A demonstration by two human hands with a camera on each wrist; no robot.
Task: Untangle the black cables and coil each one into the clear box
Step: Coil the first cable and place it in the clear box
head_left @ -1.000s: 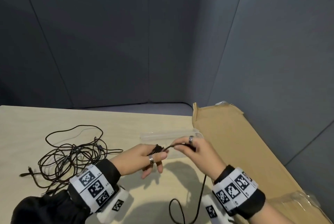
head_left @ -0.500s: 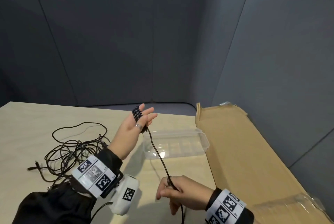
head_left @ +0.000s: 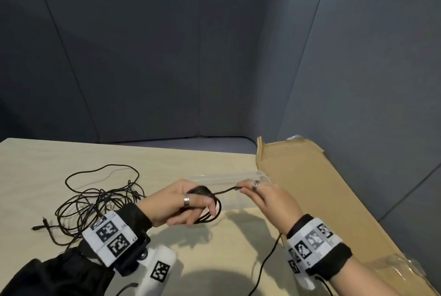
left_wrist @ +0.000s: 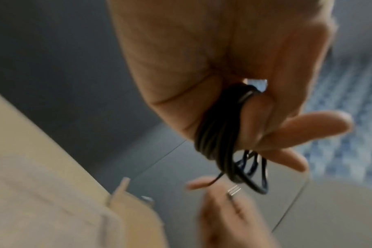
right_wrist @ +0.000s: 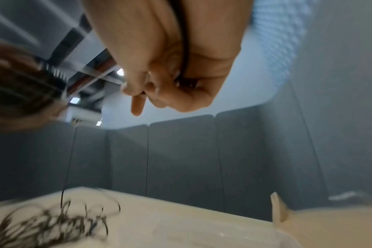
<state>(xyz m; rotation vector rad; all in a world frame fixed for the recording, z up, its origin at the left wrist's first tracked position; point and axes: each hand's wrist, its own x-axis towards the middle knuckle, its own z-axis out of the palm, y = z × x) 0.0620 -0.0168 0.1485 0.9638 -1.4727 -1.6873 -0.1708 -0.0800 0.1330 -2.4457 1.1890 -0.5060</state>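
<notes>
Both hands [head_left: 176, 202] [head_left: 267, 197] stretch one black cable [head_left: 225, 191] left-right, coiled leftward.

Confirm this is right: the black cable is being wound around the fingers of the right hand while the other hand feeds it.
Not quite. The black cable is wound around the fingers of the left hand, as the head and left wrist views show; the right hand feeds it.

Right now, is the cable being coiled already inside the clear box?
No, the coil is wrapped around the left hand's fingers above the table, in front of the clear box.
</notes>
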